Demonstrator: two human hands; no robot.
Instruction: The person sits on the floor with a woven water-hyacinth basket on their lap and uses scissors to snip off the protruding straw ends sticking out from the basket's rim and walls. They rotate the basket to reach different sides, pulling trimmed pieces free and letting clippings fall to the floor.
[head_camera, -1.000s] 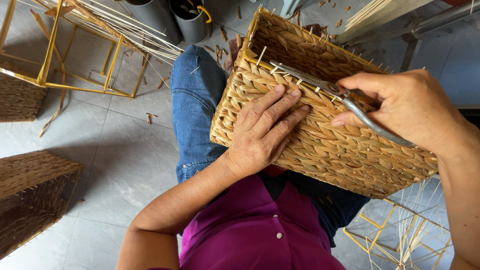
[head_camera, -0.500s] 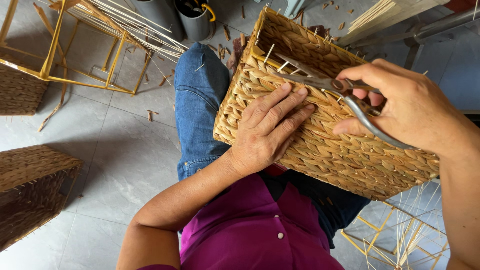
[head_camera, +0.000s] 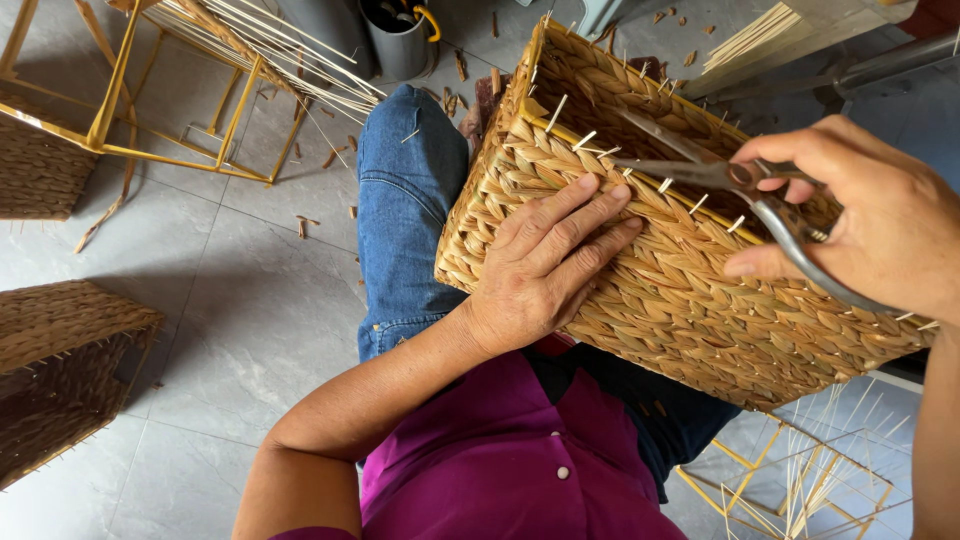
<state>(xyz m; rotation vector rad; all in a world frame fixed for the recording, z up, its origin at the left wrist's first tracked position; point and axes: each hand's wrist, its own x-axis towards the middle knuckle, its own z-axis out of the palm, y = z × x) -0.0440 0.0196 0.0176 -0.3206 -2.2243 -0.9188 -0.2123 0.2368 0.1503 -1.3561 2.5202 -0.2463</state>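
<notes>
The woven basket (head_camera: 690, 300) rests tilted on the person's lap, its long axis running from upper left to lower right, its open mouth turned up and away. The left hand (head_camera: 545, 265) lies flat on the woven side, fingers spread, gripping nothing. The right hand (head_camera: 880, 230) is closed round the handles of metal scissors (head_camera: 720, 180), blades pointing left along the rim among protruding pale sticks. Since the earlier frames, the scissors have moved left along the rim; the left hand has held its place.
</notes>
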